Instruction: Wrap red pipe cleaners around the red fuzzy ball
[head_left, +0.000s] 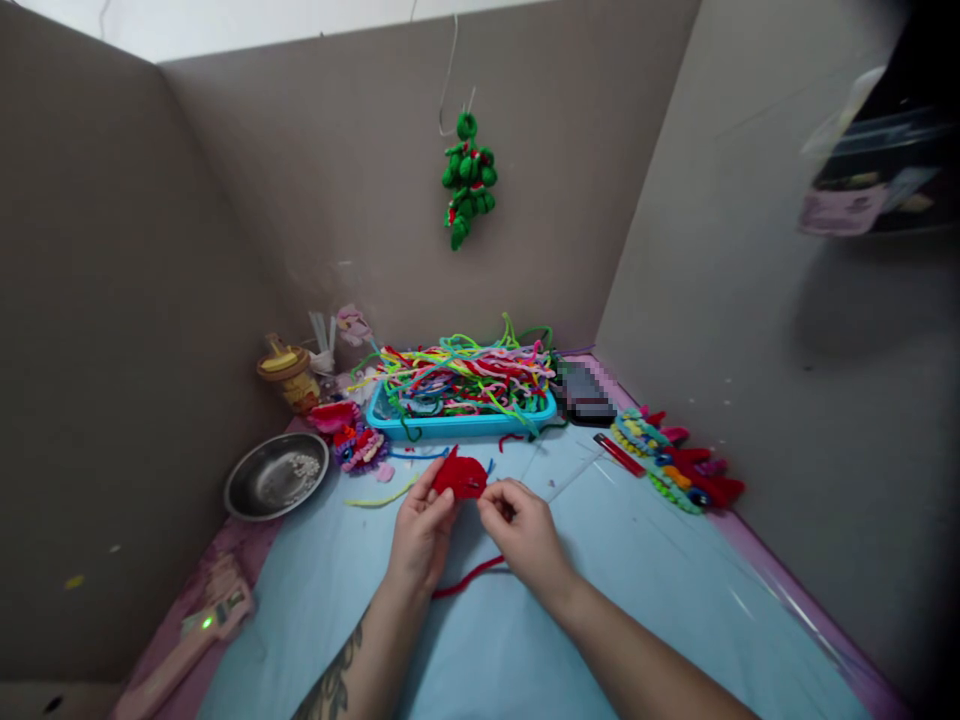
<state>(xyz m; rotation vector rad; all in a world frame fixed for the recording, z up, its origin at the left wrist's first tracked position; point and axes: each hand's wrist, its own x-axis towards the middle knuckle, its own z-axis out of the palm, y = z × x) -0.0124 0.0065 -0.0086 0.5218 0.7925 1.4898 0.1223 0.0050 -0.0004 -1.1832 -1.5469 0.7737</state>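
At the middle of the blue tabletop (600, 600), near side: one red fuzzy piece (460, 476), small, roundish, with a pointed tip at its far left; raised between the two hands.

Left hand (424, 518): clamped on the piece's left side, thumb nearest, fingers behind. Right hand (525, 522): thumb and forefinger drawn together at the piece's right edge; what is caught between them, if anything, cannot be told.

Handling, as judged: very light; soft pile outside, probably a bendable wire core within; not slippery, hardly fragile, though easily squashed out of shape. Best hold: a flat pinch at the broad left side, leaving the pointed tip and right edge free of pressure.

Below the hands: one red strand (466, 578), loosely curved, presumably of like softness and pliable along its length.

Far side: one blue tray (457, 430), heaped with coloured strands (472, 375). Left: one metal bowl (244, 490) with small pale bits; nearer, one pink glue gun (196, 640), green light showing. Right: several colourful fuzzy figures (675, 470), beside a red cutter (620, 455).
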